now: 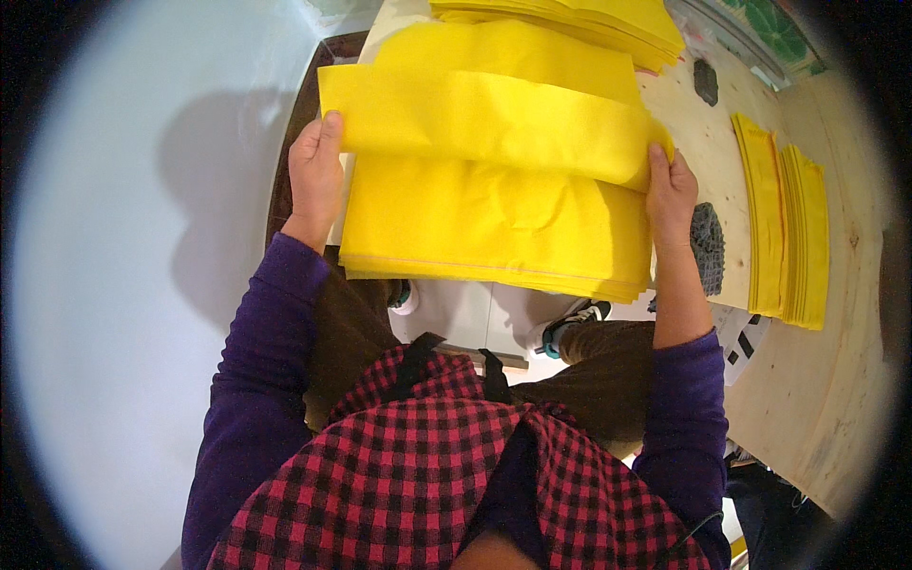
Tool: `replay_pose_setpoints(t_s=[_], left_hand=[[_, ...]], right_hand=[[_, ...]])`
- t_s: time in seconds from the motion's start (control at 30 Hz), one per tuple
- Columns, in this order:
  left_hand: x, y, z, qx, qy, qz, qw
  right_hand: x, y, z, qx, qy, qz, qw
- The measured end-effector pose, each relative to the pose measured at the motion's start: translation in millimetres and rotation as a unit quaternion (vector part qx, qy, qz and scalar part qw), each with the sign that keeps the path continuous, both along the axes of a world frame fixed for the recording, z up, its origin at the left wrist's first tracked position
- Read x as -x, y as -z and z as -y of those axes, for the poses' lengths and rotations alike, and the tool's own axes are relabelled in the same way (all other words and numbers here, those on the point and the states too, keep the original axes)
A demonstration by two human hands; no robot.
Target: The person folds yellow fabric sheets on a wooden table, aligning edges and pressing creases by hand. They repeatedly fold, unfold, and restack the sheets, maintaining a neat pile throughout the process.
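Wooden table; left hand, right hand pinching yellow sheet; black-marked white object nearby

A yellow strip (slightly wavy) stretches crosswise over a yellow stack

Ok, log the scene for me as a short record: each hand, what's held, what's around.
Left hand: pinching the left end of a yellow strip
Right hand: gripping the strip's right end
Strip: stretched between both hands, across a yellow stack
Far edge of view: another yellow stack
Right side: narrow yellow bundles on the wooden surface
Beside right forearm: dark grey textured piece
Upper right: small dark piece
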State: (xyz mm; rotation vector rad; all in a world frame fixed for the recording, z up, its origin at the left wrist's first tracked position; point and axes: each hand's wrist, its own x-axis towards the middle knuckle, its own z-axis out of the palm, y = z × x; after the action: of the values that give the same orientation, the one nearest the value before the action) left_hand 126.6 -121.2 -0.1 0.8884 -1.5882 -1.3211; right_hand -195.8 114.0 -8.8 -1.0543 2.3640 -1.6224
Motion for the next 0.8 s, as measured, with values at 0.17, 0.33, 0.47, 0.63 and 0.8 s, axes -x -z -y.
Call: replay_pose_setpoints(t_s=[0.17, 0.33, 0.47, 0.63, 0.8], left_hand=[[4, 4, 1, 0.069, -0.051, 0.058, 0.995], [10, 18, 2, -0.02, -0.043, 0.114, 0.992], [10, 23, 6, -0.037, -0.031, 0.174, 0.984], [8, 15, 3, -0.143, -0.003, 0.057, 0.988], [2, 5, -2, -0.199, 0.019, -0.014, 0.98]], right_hand=[[-3, 0, 3, -0.044, 0.011, -0.137, 0.99], [6, 7, 3, -0.121, 0.022, -0.157, 0.98], [13, 13, 5, -0.174, 0.027, -0.147, 0.973], [12, 10, 2, -0.106, 0.023, -0.137, 0.985], [7, 0, 2, -0.121, 0.037, -0.095, 0.987]])
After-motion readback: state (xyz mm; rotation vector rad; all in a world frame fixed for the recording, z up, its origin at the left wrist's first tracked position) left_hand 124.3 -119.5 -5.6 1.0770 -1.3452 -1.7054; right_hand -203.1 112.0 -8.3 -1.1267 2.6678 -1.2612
